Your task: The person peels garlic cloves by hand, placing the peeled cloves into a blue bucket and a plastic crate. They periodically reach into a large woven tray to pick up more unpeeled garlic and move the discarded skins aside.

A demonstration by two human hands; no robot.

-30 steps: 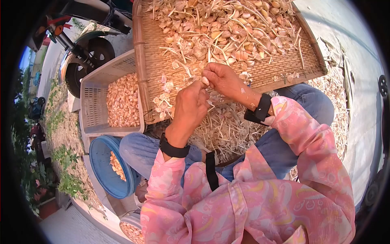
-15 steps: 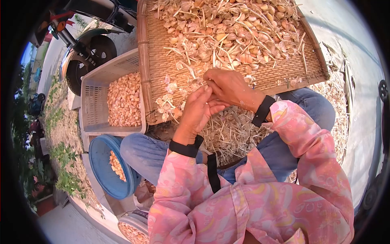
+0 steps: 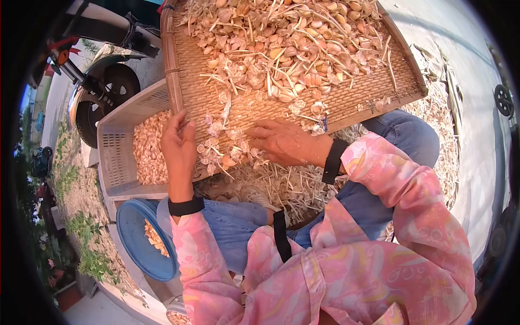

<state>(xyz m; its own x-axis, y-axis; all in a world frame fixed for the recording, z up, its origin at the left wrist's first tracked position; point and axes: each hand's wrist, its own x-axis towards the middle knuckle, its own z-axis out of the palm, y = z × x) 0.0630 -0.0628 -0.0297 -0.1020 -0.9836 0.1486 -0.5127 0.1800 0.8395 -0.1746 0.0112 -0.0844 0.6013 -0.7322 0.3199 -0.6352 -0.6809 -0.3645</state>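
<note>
A woven tray (image 3: 357, 103) bears a heap of garlic cloves (image 3: 292, 49) with dry stalks and skins. My left hand (image 3: 180, 143) is over the tray's left edge, beside the crate, fingers bent and apart; I make out nothing in it. My right hand (image 3: 284, 142) lies palm down at the tray's near edge, fingers spread over loose skins (image 3: 219, 141). To the left, a pale plastic crate (image 3: 116, 157) holds many cloves (image 3: 150, 146).
A blue bucket (image 3: 130, 238) with some cloves stands below the crate. Stalks and husks (image 3: 292, 187) cover the ground between my legs. A wheeled vehicle (image 3: 116, 81) is at the upper left. Another container of cloves (image 3: 177, 318) shows at the bottom.
My hands, together before, have parted. The left moved left to the crate side of the tray; the right moved down slightly and spread over the skins. The whole view has shifted somewhat.
</note>
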